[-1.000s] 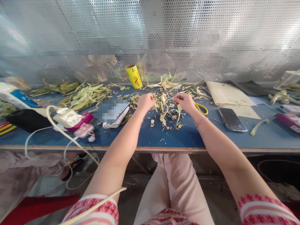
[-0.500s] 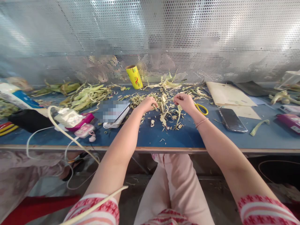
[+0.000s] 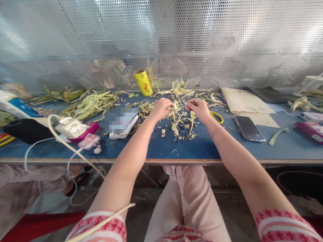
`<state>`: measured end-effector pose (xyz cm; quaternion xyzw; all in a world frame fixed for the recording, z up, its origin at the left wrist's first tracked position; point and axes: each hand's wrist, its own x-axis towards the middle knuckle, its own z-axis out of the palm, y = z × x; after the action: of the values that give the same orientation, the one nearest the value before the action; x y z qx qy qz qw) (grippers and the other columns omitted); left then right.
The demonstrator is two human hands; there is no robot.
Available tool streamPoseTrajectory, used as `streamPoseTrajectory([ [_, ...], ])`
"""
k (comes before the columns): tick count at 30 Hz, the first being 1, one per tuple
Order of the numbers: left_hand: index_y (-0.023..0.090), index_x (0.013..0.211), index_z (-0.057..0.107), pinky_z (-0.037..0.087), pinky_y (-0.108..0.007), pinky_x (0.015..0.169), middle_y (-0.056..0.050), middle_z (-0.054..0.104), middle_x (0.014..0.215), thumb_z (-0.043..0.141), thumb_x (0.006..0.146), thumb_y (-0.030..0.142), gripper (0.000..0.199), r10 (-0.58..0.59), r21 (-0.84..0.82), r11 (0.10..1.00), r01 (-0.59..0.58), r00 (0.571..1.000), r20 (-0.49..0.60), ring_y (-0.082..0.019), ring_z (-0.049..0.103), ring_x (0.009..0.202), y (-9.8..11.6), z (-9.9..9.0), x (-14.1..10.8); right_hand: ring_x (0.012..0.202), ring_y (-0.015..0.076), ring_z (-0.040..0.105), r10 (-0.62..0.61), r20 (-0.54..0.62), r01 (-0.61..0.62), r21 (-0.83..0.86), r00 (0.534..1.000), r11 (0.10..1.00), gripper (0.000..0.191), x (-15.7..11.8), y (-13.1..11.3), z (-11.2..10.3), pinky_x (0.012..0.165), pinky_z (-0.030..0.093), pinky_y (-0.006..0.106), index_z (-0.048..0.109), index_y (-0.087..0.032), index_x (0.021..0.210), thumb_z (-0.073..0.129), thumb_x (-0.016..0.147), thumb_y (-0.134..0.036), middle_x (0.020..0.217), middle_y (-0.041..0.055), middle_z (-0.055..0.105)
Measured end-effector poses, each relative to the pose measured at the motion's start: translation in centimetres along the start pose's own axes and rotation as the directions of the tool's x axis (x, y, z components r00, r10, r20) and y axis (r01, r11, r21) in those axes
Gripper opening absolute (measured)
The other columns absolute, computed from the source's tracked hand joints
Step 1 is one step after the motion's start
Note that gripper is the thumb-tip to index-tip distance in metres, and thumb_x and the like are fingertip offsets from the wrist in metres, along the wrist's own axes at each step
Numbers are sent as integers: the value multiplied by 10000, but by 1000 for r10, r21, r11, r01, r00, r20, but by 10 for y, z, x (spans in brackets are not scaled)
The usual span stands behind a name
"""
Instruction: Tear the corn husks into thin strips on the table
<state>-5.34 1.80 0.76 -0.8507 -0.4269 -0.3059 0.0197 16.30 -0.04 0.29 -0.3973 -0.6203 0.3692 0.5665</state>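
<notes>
Pale plant shreds [image 3: 175,129] lay in a loose, messy pile mid-worktop [image 3: 191,153], between and below the two hands. Left hand [image 3: 161,109]: palm down over the pile, fingers bent, small greenish bit at the tips; could not tell if pinched. Right hand [image 3: 199,109]: thumb and fingertips pressed together, contents too small to make out; a pale strip [image 3: 192,117] stood just under it, contact unclear.

Likely trouble: a forearm sweep could have pushed light shreds over the front edge. The white device [image 3: 130,127] sat just beside the left forearm, so a wide elbow might have knocked it. The beige cable [image 3: 78,151] hung past the edge near that arm; a snag could have dragged the pink charger [image 3: 88,141]. A yellow loop [image 3: 218,117] close to the right wrist looked easy to catch. The yellow tube [image 3: 143,83] leaned, so a bump might have tipped it.

Surface: blue, scattered with bits; leafy heap [image 3: 93,104] at left, brown sheets [image 3: 246,101] and a dark phone [image 3: 249,128] at right. Room: perforated metal panel [image 3: 164,20] behind, shiny with glare; dim floor [image 3: 143,208] below.
</notes>
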Motion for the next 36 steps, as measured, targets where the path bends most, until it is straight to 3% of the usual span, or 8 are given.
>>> streamPoseTrajectory([
  [7, 191, 875, 658, 422, -332, 890, -69, 702, 934, 577, 813, 143, 113, -24, -125, 992, 4, 986, -162, -210, 618, 932, 17, -6, 2, 670, 118, 626, -52, -78, 50, -28, 996, 998, 90, -3, -9, 0, 732, 545, 301, 592, -203, 779, 633, 790, -282, 705, -1, 643],
  [13, 197, 844, 567, 445, -288, 833, -38, 663, 855, 579, 807, 133, 75, -155, -318, 946, 59, 946, -285, -163, 617, 847, 35, -10, -2, 680, 120, 626, -130, -82, 130, -12, 988, 991, 65, -9, -17, 4, 731, 534, 297, 588, -210, 800, 615, 805, -269, 722, -4, 630],
  [18, 205, 903, 493, 455, -301, 782, -29, 656, 816, 545, 855, 194, 72, -252, -679, 730, 80, 955, -158, -143, 609, 778, 36, 1, 0, 658, 117, 619, -201, -42, 200, -38, 979, 979, 113, -12, -18, 8, 699, 533, 303, 599, -209, 798, 633, 788, -316, 695, -16, 625],
  [23, 194, 982, 534, 437, -340, 868, -57, 677, 963, 525, 854, 198, 128, -199, -775, 618, 131, 980, 7, -183, 612, 923, 35, 13, 4, 634, 118, 615, -223, -38, 222, -33, 974, 974, 119, -10, -14, 9, 685, 533, 311, 613, -214, 797, 648, 778, -325, 664, -23, 629],
  [26, 182, 995, 570, 431, -330, 886, -61, 671, 1024, 531, 849, 205, 153, -154, -793, 594, 133, 987, 50, -183, 603, 963, 38, 14, 4, 649, 124, 626, -204, -30, 204, -17, 978, 979, 147, -10, -13, 10, 702, 545, 321, 618, -217, 802, 670, 765, -349, 668, -21, 638],
  [36, 167, 1028, 625, 427, -279, 843, -52, 673, 956, 541, 890, 324, 225, -101, -769, 637, 56, 995, -11, -150, 585, 884, 47, 13, 1, 622, 119, 592, -178, -6, 179, 43, 984, 983, 149, -11, -12, 13, 682, 535, 322, 637, -195, 785, 677, 752, -334, 665, -5, 629],
])
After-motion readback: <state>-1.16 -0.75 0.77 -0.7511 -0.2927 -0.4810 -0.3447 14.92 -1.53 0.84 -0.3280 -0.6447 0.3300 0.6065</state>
